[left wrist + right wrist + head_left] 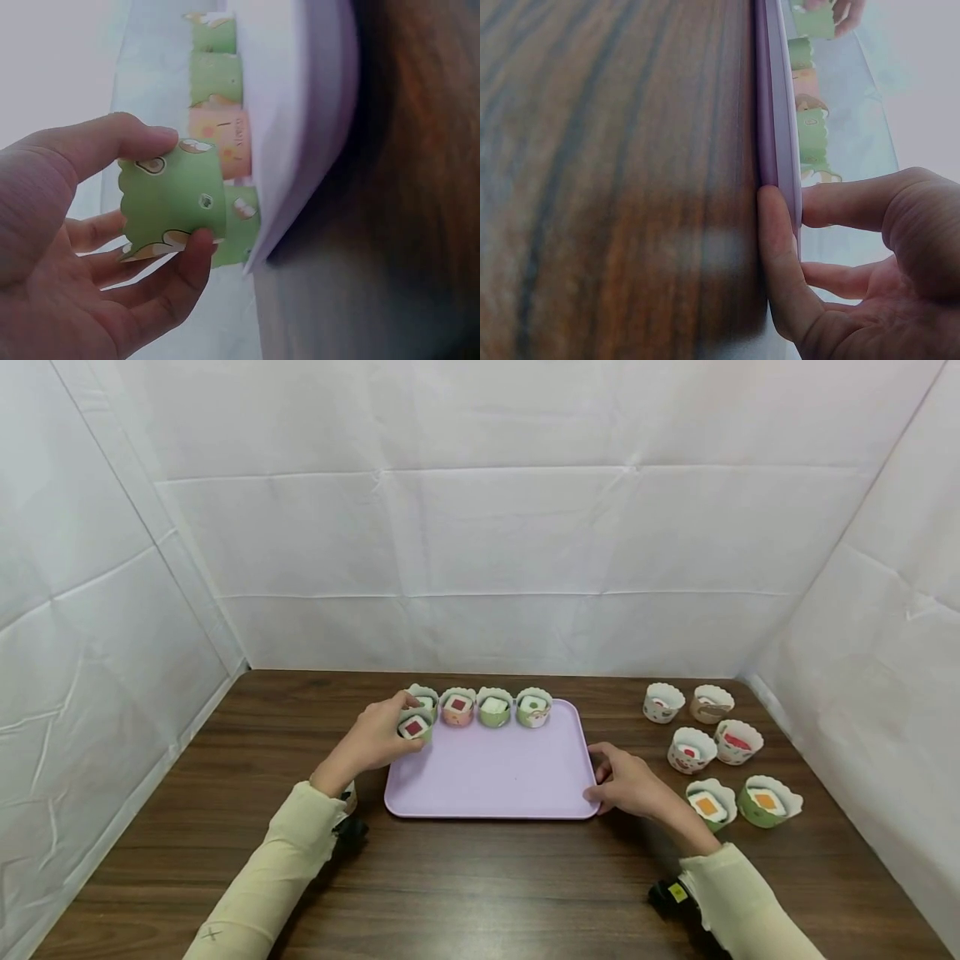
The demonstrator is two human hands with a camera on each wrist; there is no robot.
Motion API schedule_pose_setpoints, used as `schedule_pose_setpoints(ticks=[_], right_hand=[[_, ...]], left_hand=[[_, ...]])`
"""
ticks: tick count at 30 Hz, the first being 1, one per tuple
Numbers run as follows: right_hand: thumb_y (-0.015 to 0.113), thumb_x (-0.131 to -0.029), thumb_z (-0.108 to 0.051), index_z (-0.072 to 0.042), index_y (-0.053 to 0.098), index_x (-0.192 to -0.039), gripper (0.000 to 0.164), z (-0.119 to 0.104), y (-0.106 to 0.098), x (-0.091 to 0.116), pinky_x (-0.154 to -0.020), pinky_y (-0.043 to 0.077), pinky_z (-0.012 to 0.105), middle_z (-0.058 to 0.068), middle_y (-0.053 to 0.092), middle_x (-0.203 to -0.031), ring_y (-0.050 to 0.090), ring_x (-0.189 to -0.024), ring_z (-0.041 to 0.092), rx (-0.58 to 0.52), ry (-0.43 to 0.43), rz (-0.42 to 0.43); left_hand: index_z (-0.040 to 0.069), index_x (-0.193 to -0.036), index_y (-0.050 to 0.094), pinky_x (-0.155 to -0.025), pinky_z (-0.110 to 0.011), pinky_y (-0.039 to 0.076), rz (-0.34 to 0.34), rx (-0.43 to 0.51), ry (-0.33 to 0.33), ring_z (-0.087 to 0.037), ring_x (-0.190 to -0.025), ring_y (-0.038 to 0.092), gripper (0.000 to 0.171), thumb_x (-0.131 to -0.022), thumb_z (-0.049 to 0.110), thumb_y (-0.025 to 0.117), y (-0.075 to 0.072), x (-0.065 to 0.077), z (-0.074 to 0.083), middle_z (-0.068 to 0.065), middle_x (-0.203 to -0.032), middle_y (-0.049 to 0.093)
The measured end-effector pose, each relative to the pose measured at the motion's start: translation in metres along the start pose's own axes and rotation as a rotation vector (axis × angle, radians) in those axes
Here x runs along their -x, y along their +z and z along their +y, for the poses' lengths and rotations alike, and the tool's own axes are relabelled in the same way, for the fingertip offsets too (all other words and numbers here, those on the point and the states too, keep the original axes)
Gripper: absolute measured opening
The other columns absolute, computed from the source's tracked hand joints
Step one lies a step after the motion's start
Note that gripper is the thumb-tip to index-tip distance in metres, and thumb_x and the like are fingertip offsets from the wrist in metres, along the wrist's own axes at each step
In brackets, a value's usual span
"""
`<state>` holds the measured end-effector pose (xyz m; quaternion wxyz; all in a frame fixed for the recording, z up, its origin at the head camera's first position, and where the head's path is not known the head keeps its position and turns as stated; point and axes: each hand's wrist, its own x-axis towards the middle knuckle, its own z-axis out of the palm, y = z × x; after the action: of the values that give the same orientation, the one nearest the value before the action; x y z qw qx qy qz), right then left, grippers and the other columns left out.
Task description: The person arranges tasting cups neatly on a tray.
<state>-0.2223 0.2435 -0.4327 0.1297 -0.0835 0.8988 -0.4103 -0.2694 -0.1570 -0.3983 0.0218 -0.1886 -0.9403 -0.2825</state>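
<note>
My left hand pinches a green paper baking cup that holds a white square piece with a dark red centre. In the left wrist view, thumb and fingers clasp the green cup from opposite sides. It is over the back left corner of a lilac tray, in front of another green cup. Along the tray's back edge stand a pink cup and two more green cups, each with a white piece inside. My right hand grips the tray's right rim near the front corner.
Several filled paper cups stand right of the tray: white patterned ones at the back and green ones with orange-centred pieces in front. Another cup is partly hidden behind the left wrist. White cloth walls enclose the wooden table.
</note>
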Motion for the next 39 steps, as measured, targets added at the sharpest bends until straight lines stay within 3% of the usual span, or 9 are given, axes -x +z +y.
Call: schedule_pose_setpoints(ticks=[8, 16, 21, 32, 39], right_hand=[[0.077, -0.084, 0.002, 0.012, 0.038, -0.147, 0.075, -0.0010, 0.0002, 0.0003, -0.059, 0.065, 0.036, 0.017, 0.061, -0.090, 0.066, -0.064, 0.017, 0.001, -0.002, 0.002], [0.077, -0.084, 0.001, 0.012, 0.039, -0.147, 0.075, -0.0024, -0.0003, 0.0011, -0.059, 0.065, 0.035, 0.017, 0.061, -0.091, 0.066, -0.063, 0.017, 0.011, 0.000, 0.007], [0.077, -0.084, 0.000, 0.011, 0.040, -0.147, 0.074, -0.0028, -0.0001, 0.0014, -0.059, 0.064, 0.035, 0.016, 0.061, -0.091, 0.066, -0.063, 0.017, 0.018, 0.004, 0.010], [0.077, -0.083, 0.001, 0.011, 0.040, -0.147, 0.074, 0.0004, 0.0007, -0.0003, -0.059, 0.064, 0.035, 0.016, 0.060, -0.091, 0.066, -0.063, 0.017, 0.009, 0.004, 0.011], [0.077, -0.083, 0.000, 0.011, 0.040, -0.147, 0.075, 0.0008, -0.0001, -0.0011, -0.058, 0.064, 0.035, 0.016, 0.061, -0.089, 0.067, -0.062, 0.017, 0.013, -0.009, 0.009]], left_hand=[[0.001, -0.129, 0.060, -0.092, -0.050, 0.056, -0.024, -0.047, 0.045, -0.033, -0.111, 0.065, 0.051, -0.086, 0.019, 0.081, 0.0091, -0.0002, 0.0017, -0.018, -0.124, 0.070], [-0.001, -0.130, 0.061, -0.092, -0.052, 0.053, -0.019, -0.069, 0.050, -0.031, -0.109, 0.064, 0.052, -0.086, 0.019, 0.080, 0.0112, -0.0004, 0.0006, -0.019, -0.128, 0.069], [-0.002, -0.132, 0.061, -0.098, -0.057, 0.051, -0.039, -0.080, 0.030, -0.035, -0.116, 0.063, 0.053, -0.086, 0.017, 0.079, 0.0095, 0.0003, 0.0002, -0.023, -0.132, 0.066], [0.000, -0.138, 0.058, -0.104, -0.057, 0.051, -0.084, -0.049, -0.009, -0.040, -0.127, 0.058, 0.060, -0.087, 0.019, 0.082, 0.0070, 0.0013, 0.0007, -0.025, -0.139, 0.060], [0.001, -0.136, 0.058, -0.101, -0.054, 0.054, -0.080, -0.046, -0.013, -0.038, -0.124, 0.059, 0.060, -0.085, 0.018, 0.084, 0.0024, 0.0035, 0.0016, -0.023, -0.137, 0.061]])
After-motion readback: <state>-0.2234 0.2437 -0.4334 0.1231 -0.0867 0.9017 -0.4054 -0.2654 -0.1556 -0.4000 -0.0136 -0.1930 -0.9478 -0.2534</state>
